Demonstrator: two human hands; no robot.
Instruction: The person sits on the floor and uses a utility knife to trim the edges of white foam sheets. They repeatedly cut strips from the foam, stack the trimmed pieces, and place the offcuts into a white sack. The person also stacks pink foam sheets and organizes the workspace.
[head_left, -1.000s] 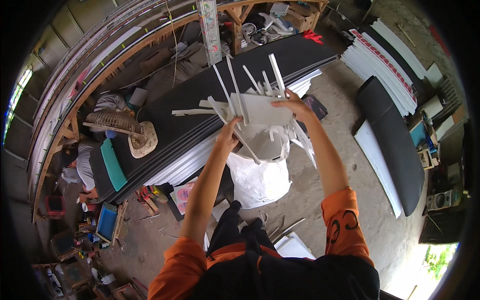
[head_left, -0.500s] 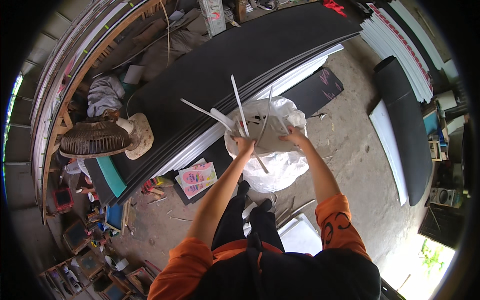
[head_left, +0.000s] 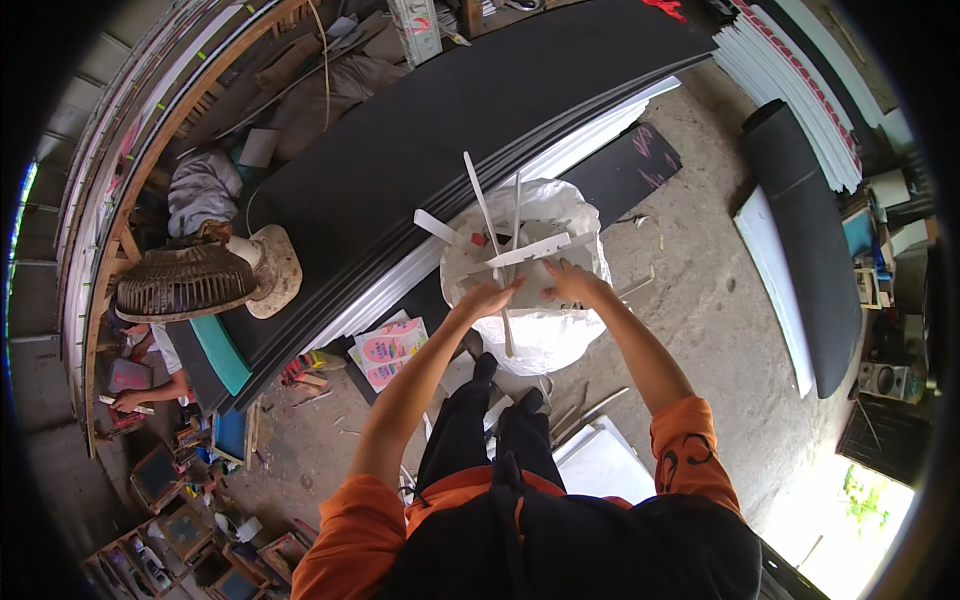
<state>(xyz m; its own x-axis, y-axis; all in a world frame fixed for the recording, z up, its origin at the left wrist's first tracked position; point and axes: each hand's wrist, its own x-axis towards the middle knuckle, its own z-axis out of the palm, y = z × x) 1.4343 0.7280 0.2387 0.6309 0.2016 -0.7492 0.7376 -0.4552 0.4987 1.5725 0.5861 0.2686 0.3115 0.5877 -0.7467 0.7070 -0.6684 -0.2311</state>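
Note:
A white woven sack [head_left: 545, 340] stands open-mouthed before my feet, with pale offcut strips in it. Several strips stick up past its rim, among them a long thin strip [head_left: 478, 195] and a short wide strip [head_left: 435, 226]. A flat white strip [head_left: 530, 252] lies slanting across the mouth. At the near left rim, my left hand [head_left: 488, 298] reaches its fingers to the right, beside a narrow strip [head_left: 508, 335] hanging over the front. My right hand [head_left: 575, 283] is over the near right of the mouth, fingers spread, apparently holding nothing.
Behind the sack lies a long stack of black sheets [head_left: 420, 140] over white ones. A rusty fan [head_left: 185, 280] stands on its left end. Printed sheets [head_left: 388, 352] and white boards [head_left: 605, 462] lie on the floor. A black roll [head_left: 800, 220] is at right; another person's hand [head_left: 128, 400] shows far left.
A flat strip now lies across the sack's mouth, and the strips at left have shifted. My right hand has moved left, nearer my left hand. Another person's arm has appeared at far left.

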